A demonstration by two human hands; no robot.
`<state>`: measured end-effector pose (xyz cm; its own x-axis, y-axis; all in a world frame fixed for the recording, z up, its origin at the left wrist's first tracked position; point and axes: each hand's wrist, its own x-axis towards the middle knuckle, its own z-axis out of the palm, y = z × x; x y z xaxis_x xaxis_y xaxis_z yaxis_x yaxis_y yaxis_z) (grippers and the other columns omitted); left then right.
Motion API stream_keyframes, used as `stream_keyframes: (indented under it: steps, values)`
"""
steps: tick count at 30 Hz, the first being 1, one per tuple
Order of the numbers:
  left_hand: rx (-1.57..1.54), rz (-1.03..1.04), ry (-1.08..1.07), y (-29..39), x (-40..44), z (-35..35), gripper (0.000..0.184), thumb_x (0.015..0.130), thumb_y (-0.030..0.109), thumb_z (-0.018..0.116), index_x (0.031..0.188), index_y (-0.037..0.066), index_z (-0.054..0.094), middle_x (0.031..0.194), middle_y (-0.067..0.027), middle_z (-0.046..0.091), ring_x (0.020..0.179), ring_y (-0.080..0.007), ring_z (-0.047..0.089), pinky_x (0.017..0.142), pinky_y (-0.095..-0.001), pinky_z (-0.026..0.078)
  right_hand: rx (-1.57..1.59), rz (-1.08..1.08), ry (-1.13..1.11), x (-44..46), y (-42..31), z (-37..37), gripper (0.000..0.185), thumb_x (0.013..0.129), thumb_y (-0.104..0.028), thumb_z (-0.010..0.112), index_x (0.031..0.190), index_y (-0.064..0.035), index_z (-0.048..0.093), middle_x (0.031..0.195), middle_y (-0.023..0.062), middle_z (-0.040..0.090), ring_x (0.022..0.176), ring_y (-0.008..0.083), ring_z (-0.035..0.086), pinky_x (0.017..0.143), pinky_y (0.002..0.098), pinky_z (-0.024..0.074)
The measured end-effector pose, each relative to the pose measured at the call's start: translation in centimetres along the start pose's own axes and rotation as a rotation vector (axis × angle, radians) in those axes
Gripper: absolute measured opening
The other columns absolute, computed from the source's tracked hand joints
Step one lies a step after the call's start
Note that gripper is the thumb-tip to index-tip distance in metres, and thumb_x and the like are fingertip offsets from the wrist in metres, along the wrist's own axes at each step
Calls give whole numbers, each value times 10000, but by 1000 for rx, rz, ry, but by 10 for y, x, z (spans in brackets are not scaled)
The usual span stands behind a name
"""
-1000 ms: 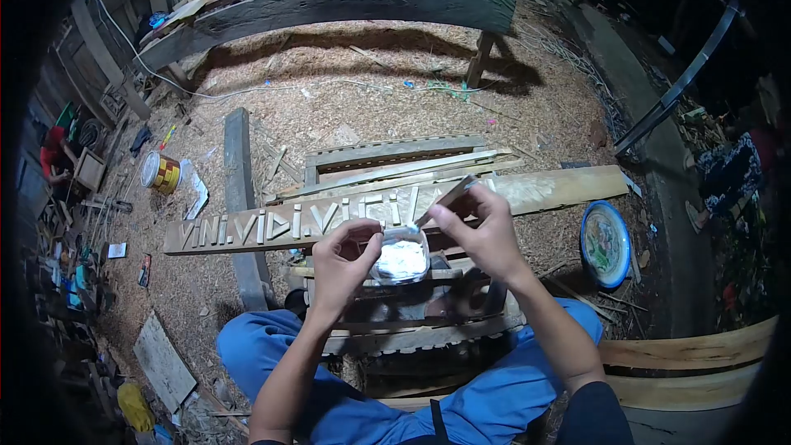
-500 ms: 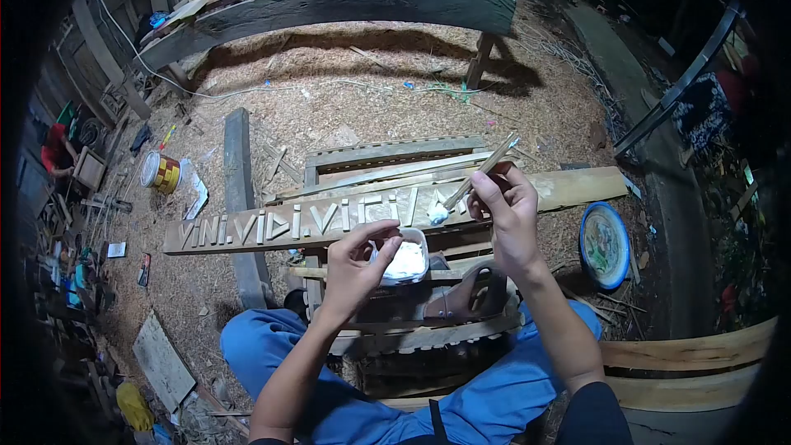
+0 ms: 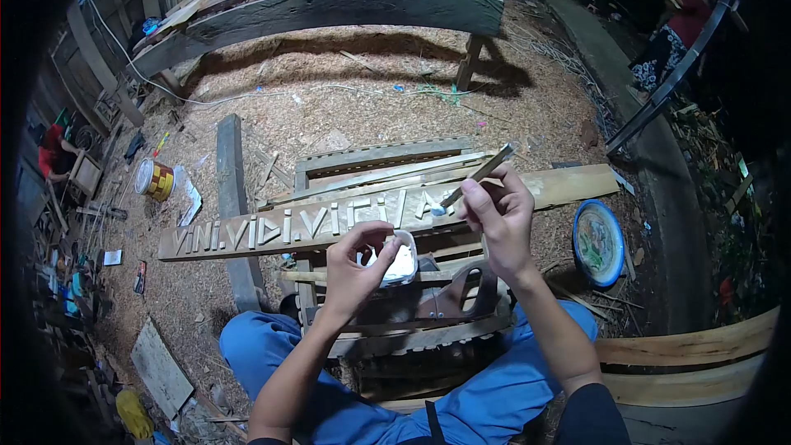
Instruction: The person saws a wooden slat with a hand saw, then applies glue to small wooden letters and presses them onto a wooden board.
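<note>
My right hand [image 3: 498,222] pinches a thin wooden stick [image 3: 493,166]. White paste [image 3: 436,209] clings to the stick's lower end, over the right part of a long wooden board [image 3: 568,187]. Raised wooden letters [image 3: 272,231] reading "VINI.VIDI.VICI/" run along the board, with part of another letter beside the stick. My left hand [image 3: 356,262] is closed with fingertips together, in front of the board; whatever lies between them is too small to make out. Just right of it stands a small white tub [image 3: 405,260] of white paste, partly covered by that hand.
Below the tub lies a handsaw [image 3: 461,301]. A blue-rimmed basin [image 3: 600,243] stands at right, and a paint bucket [image 3: 155,180] at left. A long workbench [image 3: 329,21] spans the back. One person [image 3: 58,152] sits far left; another [image 3: 676,33] is at far right.
The stick has tipped, and its pasted end sits slightly lower against the board. My left hand stays closed near the tub. At far right the person has come further into view.
</note>
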<state>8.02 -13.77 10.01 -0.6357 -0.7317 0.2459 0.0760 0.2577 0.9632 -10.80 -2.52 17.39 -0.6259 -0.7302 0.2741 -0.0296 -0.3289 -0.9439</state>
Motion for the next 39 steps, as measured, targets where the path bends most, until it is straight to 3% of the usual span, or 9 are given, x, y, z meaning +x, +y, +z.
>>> stream_keyframes:
  steps: [1, 7, 12, 17, 22, 24, 27, 29, 39]
  values:
    - [-29, -1, 12, -1, 0, 2, 246, 939, 62, 774, 1166, -10, 713, 968, -51, 766, 808, -56, 663, 724, -221, 508, -24, 21, -30, -2, -3, -2, 154, 1033, -167, 699, 1075, -33, 638, 814, 35, 728, 682, 33, 616, 572, 193, 438]
    - [-114, -44, -69, 2, 1, 10, 242, 1005, 38, 694, 1237, -24, 662, 1080, -83, 763, 893, -83, 658, 799, -243, 528, -127, -14, -94, -8, -6, 0, 139, 1031, -128, 678, 1105, -12, 659, 879, 59, 758, 779, 74, 690, 682, 228, 530]
    - [-107, -126, -69, 1, 1, 13, 254, 995, 80, 727, 1219, -32, 690, 1074, -106, 789, 1000, -125, 734, 862, -267, 560, -171, -83, -144, -13, -3, -6, 209, 999, -137, 716, 1150, 4, 682, 932, 86, 775, 910, 120, 741, 790, 266, 585]
    - [0, -32, -49, 5, -2, 16, 232, 916, 80, 817, 1119, -5, 742, 953, -40, 762, 829, -49, 638, 724, -219, 489, -190, -143, -181, -16, 6, -9, 212, 981, -107, 732, 1173, -23, 698, 961, 68, 774, 839, 80, 732, 681, 218, 559]
    - [9, 33, -1, 3, 0, 16, 206, 875, 75, 853, 1045, 3, 762, 921, 1, 745, 748, -24, 537, 655, -211, 432, -204, -207, -196, -16, 13, -9, 194, 971, -76, 736, 1154, -23, 703, 962, 55, 768, 860, 70, 728, 685, 214, 555]
    - [49, -3, -60, 7, -2, 11, 216, 888, 51, 839, 1069, 7, 730, 1004, -24, 744, 874, -48, 639, 789, -216, 504, -205, -206, -200, -16, 14, -7, 192, 967, -72, 740, 1149, -23, 703, 970, 53, 766, 879, 72, 729, 700, 217, 563]
    - [-30, -118, -27, 10, -4, 12, 225, 908, 71, 831, 1090, 6, 716, 1027, -46, 756, 948, -69, 679, 821, -211, 520, -202, -237, -194, -17, 10, -4, 200, 963, -69, 742, 1151, -16, 700, 1000, 60, 764, 915, 83, 731, 753, 228, 581]
    - [-44, -114, -5, 14, -3, 12, 225, 919, 98, 827, 1090, -5, 724, 1000, -48, 763, 916, -72, 691, 797, -215, 523, -232, -160, -223, -19, 8, -3, 177, 980, -20, 706, 1153, -12, 668, 1012, 101, 750, 1005, 173, 745, 889, 304, 606]
    - [-160, -111, 1, 7, 2, 3, 255, 1000, 98, 727, 1209, -48, 719, 1055, -113, 788, 991, -137, 736, 895, -291, 569, -228, -119, -231, -16, 12, 6, 212, 930, -17, 780, 1133, 5, 721, 1085, 136, 789, 925, 140, 760, 846, 276, 612]
